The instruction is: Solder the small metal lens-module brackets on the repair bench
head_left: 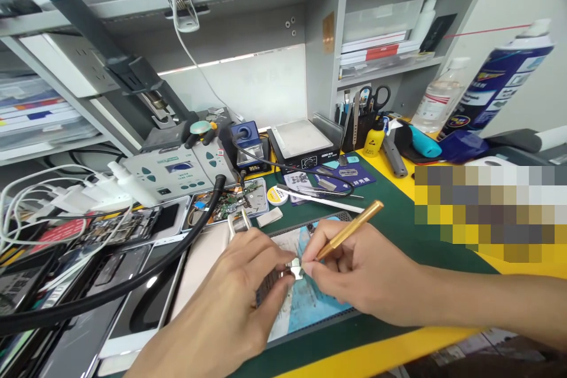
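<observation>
My left hand is closed in a pinch, thumb and forefinger on a small silvery flat part. In my right hand is a gold pen-shaped tool, gripped like a pencil and slanting up to the right. Its lower end points toward the silvery part, but the fingers hide the tip, so I cannot tell whether it touches. Both hands are over a blue and white work pad with a dark perforated edge, lying on the green mat.
Dismantled phones and circuit boards crowd the left. A thick black hose crosses there. Behind stand a soldering station, a small hot plate and a tool holder. Tweezers and a white stick lie beyond the pad.
</observation>
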The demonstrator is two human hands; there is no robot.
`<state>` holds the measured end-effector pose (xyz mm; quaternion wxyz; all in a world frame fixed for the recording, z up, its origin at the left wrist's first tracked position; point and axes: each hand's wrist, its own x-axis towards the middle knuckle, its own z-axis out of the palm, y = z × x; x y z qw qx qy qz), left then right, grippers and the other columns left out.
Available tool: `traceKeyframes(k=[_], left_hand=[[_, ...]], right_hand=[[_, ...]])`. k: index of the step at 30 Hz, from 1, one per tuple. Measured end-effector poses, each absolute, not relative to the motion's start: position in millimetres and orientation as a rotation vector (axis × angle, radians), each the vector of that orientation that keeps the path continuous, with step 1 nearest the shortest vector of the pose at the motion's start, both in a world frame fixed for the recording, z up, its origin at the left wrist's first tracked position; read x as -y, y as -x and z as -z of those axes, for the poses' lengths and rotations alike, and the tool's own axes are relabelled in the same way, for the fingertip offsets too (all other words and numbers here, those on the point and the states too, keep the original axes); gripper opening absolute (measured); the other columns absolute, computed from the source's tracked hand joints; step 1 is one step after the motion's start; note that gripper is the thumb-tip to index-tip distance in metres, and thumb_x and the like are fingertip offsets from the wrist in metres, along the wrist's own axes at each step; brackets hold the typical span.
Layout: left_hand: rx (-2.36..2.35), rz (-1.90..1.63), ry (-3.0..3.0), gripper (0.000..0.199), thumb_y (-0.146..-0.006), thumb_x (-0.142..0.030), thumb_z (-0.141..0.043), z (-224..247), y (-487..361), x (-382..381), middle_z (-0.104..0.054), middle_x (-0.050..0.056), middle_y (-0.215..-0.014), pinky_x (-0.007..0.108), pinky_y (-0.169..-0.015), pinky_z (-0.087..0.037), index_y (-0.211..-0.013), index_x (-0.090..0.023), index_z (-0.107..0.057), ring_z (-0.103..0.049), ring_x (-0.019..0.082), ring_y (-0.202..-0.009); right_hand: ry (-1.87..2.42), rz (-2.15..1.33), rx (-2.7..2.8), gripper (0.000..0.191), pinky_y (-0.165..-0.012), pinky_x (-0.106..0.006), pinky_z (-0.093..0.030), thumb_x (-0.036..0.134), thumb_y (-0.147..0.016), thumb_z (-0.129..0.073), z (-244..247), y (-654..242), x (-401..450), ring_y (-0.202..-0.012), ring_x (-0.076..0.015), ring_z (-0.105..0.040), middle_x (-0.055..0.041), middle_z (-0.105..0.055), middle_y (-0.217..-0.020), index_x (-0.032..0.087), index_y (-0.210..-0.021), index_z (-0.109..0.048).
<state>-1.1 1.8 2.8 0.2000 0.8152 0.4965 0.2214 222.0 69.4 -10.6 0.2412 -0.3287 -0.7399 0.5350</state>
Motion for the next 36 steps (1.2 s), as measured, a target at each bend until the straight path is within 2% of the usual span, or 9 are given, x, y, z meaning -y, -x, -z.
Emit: traceKeyframes(k=[13, 18, 21, 26, 36], left_hand=[[-1.390, -0.619, -2.288, 0.022, -0.104, -0.017, -0.051, -2.4, -0.4, -2.3, -0.065, 0.004, -0.106, 0.038, -0.091, -0.048, -0.118, -0.025, -0.066, -0.059, 0.022, -0.104], [-1.402, -0.614, -2.290, 0.021, -0.105, -0.017, -0.051, 0.1, 1.1, -1.6, -0.064, 0.002, -0.106, 0.037, -0.091, -0.046, -0.119, -0.027, -0.064, -0.058, 0.020, -0.105], [-1.394, -0.626, -2.307, 0.019, -0.105, -0.018, -0.052, 1.0, 2.1, -1.9, -0.063, 0.001, -0.105, 0.036, -0.089, -0.045, -0.117, -0.027, -0.063, -0.056, 0.020, -0.103], [-1.393, -0.637, -2.299, 0.016, -0.105, -0.018, -0.051, 0.4, 2.6, -2.4, -0.062, 0.000, -0.104, 0.035, -0.089, -0.044, -0.114, -0.028, -0.060, -0.055, 0.020, -0.103], [-1.374, -0.631, -2.307, 0.018, -0.106, -0.018, -0.051, 2.2, 2.8, -2.4, -0.063, 0.000, -0.104, 0.034, -0.089, -0.044, -0.117, -0.029, -0.061, -0.056, 0.019, -0.103]], right_hand=[[0.959, -1.569, 1.961, 0.009, -0.044, -0.018, -0.034, 0.016, -0.086, -0.069, 1.9, -218.4, -69.3, -0.048, -0.0082, -0.041, 0.0087, -0.047, -0.055, 0.020, -0.084, -0.062], [1.107, -1.788, 1.873, 0.017, -0.034, -0.015, -0.039, 0.033, -0.093, -0.069, -7.9, -219.1, -75.1, -0.036, -0.0083, -0.046, 0.0096, -0.055, -0.049, 0.021, -0.096, -0.059], [1.083, -1.823, 1.842, 0.026, -0.034, -0.014, -0.041, 0.040, -0.091, -0.074, -12.5, -220.4, -76.8, -0.035, -0.0082, -0.049, 0.0086, -0.058, -0.047, 0.021, -0.093, -0.058], [1.100, -1.702, 1.863, 0.029, -0.035, -0.012, -0.039, 0.037, -0.092, -0.071, -15.6, -218.0, -73.0, -0.036, -0.0057, -0.045, 0.0121, -0.049, -0.045, 0.022, -0.081, -0.050], [1.112, -1.662, 1.889, 0.030, -0.035, -0.013, -0.029, 0.028, -0.094, -0.069, -9.8, -213.8, -70.5, -0.036, -0.0043, -0.040, 0.0123, -0.048, -0.047, 0.023, -0.077, -0.045]])
